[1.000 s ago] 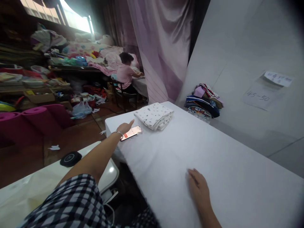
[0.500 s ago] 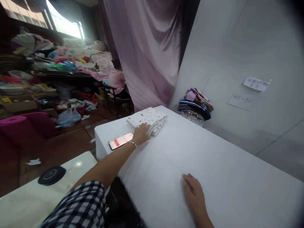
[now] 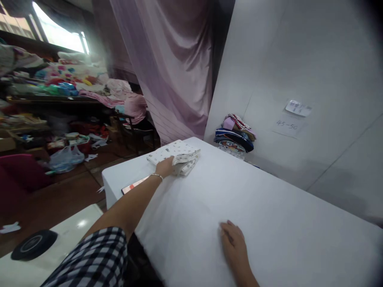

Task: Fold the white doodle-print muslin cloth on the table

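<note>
A folded white cloth (image 3: 170,151) with small dark prints lies at the far left end of the white table (image 3: 203,207). My left hand (image 3: 165,166) is closed on its near edge, and the folded layers are lifted a little beside my fingers. Partly hidden under my left forearm is a phone (image 3: 131,186) with a lit screen. My right hand (image 3: 233,241) rests on the bare tabletop closer to me, loosely curled, with a gap between thumb and fingers and nothing held.
A stack of folded clothes (image 3: 233,135) stands behind the table by the white wall (image 3: 269,71). A purple curtain (image 3: 179,71) hangs beyond. At lower left is a pale surface with a round black object (image 3: 34,244). A person in pink (image 3: 135,107) sits farther back.
My left hand has gone from lying flat with spread fingers on the cloth to gripping its near edge. The view has turned slightly right. My right hand stays on the table.
</note>
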`<state>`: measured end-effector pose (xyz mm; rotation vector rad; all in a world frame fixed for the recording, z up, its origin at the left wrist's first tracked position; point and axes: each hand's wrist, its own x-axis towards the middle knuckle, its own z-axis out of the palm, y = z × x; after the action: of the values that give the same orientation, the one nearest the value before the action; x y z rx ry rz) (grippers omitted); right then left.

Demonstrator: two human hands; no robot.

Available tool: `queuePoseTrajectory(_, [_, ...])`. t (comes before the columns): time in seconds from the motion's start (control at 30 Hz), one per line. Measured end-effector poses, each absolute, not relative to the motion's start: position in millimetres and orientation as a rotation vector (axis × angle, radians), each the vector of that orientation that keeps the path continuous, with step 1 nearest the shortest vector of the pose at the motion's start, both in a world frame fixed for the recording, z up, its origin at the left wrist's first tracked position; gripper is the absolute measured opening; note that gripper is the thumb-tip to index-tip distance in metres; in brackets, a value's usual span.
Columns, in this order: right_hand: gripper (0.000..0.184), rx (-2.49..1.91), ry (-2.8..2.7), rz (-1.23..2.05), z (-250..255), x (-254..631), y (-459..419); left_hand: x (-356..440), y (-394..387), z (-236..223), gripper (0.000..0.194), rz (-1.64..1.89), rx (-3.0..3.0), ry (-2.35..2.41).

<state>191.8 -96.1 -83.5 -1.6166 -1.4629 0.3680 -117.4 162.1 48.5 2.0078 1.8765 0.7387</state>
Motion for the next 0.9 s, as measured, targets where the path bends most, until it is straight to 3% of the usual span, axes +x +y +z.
queuePoseTrajectory(0.17, [0.025,-1.603,-1.448,0.365,-85.5,189.9,-94.0,-103.0,176.2,110.3,0.04,0.848,2.038,2.031])
queuePoseTrajectory(0.33, [0.033,-1.551,-1.283,0.603,-70.8,195.2,-91.3,-32.0,130.5,150.2,0.05,1.078,2.366,1.683])
queuePoseTrajectory(0.43, [0.051,-1.407,-1.011,0.899,-42.9,208.5,-93.4,18.9,56.4,129.8,0.051,0.891,2.537,1.173])
queuePoseTrajectory(0.6, [0.08,-1.248,-0.773,1.064,-9.5,242.4,-122.0,61.6,-72.1,45.4,0.05,0.395,2.63,0.207])
queuePoseTrajectory(0.73, [0.069,-1.26,-0.603,1.101,-15.8,259.3,-163.8,68.9,-113.1,7.1,0.056,0.247,2.586,0.129])
queuePoseTrajectory(0.9, [0.046,-1.01,-0.302,1.211,-20.3,273.4,-202.8,70.3,-113.6,20.3,0.042,0.173,2.374,0.093])
